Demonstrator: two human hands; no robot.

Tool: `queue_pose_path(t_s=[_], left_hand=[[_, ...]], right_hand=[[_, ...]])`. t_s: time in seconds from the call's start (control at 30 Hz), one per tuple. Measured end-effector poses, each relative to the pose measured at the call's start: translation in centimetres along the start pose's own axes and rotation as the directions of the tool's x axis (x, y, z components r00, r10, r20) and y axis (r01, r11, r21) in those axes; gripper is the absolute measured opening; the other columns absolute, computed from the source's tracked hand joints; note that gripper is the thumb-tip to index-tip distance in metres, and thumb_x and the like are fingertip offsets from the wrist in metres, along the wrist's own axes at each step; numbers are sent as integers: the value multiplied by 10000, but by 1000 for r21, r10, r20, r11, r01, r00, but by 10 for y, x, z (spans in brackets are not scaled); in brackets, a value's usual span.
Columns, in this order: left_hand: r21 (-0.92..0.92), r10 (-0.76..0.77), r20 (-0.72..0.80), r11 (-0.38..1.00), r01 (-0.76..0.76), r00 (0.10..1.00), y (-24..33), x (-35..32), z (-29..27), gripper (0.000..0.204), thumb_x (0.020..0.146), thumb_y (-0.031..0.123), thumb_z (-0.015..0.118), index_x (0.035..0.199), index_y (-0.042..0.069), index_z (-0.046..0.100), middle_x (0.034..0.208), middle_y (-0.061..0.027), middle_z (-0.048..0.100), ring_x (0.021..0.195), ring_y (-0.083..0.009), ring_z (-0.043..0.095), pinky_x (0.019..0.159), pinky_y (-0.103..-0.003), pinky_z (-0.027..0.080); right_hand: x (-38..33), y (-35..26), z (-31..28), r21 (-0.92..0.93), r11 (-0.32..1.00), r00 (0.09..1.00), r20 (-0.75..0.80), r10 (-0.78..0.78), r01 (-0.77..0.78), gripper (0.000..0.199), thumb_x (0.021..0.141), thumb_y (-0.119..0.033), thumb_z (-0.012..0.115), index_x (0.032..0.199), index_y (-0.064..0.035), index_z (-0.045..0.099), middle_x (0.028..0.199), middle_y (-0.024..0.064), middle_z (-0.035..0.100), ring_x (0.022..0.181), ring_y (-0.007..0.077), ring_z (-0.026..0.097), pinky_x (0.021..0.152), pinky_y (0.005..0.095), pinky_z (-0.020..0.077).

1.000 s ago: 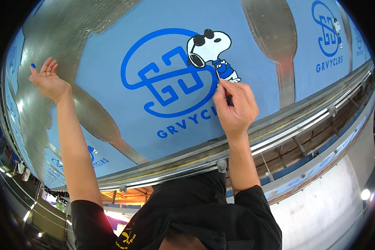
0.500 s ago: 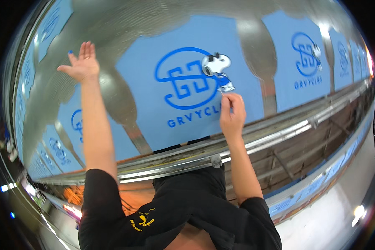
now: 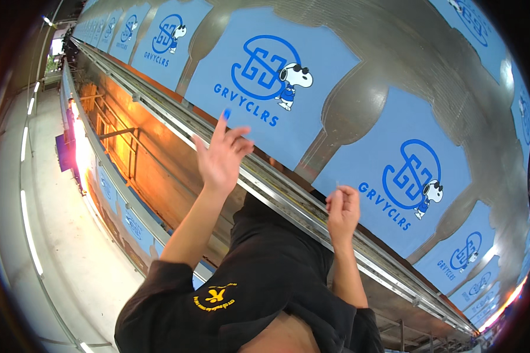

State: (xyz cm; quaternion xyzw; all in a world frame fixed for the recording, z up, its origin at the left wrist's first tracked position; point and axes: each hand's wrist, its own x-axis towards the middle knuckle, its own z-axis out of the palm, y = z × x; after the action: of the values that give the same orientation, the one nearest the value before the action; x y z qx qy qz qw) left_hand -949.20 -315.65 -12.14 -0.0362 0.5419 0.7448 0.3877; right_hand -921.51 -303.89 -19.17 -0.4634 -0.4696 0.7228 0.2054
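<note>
The left hand (image 3: 221, 156) was raised open over the rail (image 3: 288, 194) while the right hand (image 3: 343, 209), pinched on something too small to tell, hovered near a blue printed sheet (image 3: 394, 176) and risked smudging it.

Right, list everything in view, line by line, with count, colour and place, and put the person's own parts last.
Printed fabric panels: a long row, light blue with a darker blue emblem and a cartoon dog, along the table.
Print table: one, shiny silver metal, upper right.
Metal rail: one, silver, along the table's near edge.
Floor: grey, left.
Black top: one, with a small yellow emblem, bottom centre.
Left hand: raised, fingers spread, blue on one fingertip.
Right hand: fingers pinched together at the rail; what it holds cannot be told.
</note>
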Motion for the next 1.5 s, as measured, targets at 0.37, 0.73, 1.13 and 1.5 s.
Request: queue_pose_path(t_s=[0.37,0.73,1.13,1.5], left_hand=[[-95,-91,-292,993,66,952,29,-102,-211,993,969,834,268,1623,89,324,1263,-140,618,1017,-247,598,938,-382,468],[-50,-376,450,895,444,810,117,31,-187,951,996,799,188,1602,90,369,1488,-200,530,1337,-341,526,1144,-526,399],[34,-588,639,666,745,496,135,143,-111,953,958,850,122,1598,211,422,1602,-195,425,1452,-353,410,1204,-551,281],[130,-678,644,554,822,355,145,207,-75,983,959,847,111,1580,165,454,1611,-155,422,1481,-315,373,1229,-529,240]], right_hand=[[1,28,190,-368,883,955,48,-294,290,30,939,-11,688,951,11,672,948,69,616,779,114,587,668,256,489],[-30,-4,331,-35,958,940,-184,-288,286,120,953,15,694,1066,29,731,935,34,648,725,61,615,619,220,502],[67,-21,365,-63,905,781,-482,-397,422,138,908,86,677,1025,40,735,930,80,649,722,79,636,590,228,531],[119,-52,375,-283,885,662,-589,-464,369,158,859,84,715,999,15,742,827,60,663,664,92,619,564,231,514]])
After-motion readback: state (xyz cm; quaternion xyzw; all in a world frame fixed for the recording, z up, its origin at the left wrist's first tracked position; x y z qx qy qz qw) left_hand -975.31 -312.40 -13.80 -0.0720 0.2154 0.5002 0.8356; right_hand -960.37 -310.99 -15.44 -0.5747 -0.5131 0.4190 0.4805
